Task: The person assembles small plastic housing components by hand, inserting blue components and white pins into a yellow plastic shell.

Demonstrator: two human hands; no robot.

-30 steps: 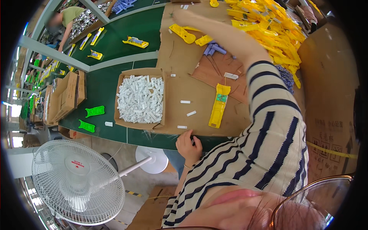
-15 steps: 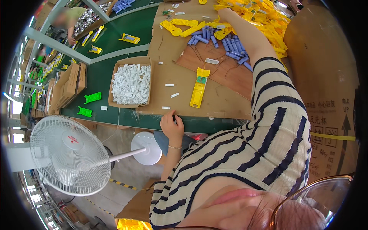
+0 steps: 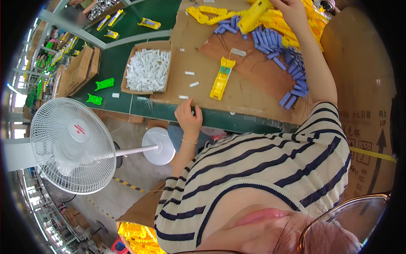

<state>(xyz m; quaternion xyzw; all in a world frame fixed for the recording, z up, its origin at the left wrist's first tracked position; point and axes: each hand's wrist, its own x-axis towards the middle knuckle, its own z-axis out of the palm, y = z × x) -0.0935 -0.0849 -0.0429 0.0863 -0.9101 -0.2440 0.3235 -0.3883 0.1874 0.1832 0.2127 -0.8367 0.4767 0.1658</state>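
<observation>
My right hand (image 3: pixel 291 12) is at the far side of the table, its fingers closed on a yellow plastic shell (image 3: pixel 255 16) raised over blue cylindrical cells (image 3: pixel 267 39). At the table's front edge, my left hand (image 3: pixel 189 118) rests with thumb and forefinger apart and nothing in it. Between the hands, a long yellow casing (image 3: pixel 220 82) with a small green circuit board (image 3: pixel 225 70) lies on the cardboard sheet. Thin wires run from it to a white strip (image 3: pixel 238 52). A few small white pieces (image 3: pixel 194 84) lie to its left.
A carton (image 3: pixel 168 80) full of small white parts stands left of the cardboard. Two green shells (image 3: pixel 104 84) lie beyond it. A heap of yellow shells (image 3: pixel 311 21) is at the back right, beside a tall carton (image 3: pixel 359 84). A fan (image 3: pixel 74 144) stands front left; another person works far left.
My right hand has come back from the yellow heap with a yellow shell, uncovering more blue cells. My left hand stays at the table edge. The view has shifted slightly.
</observation>
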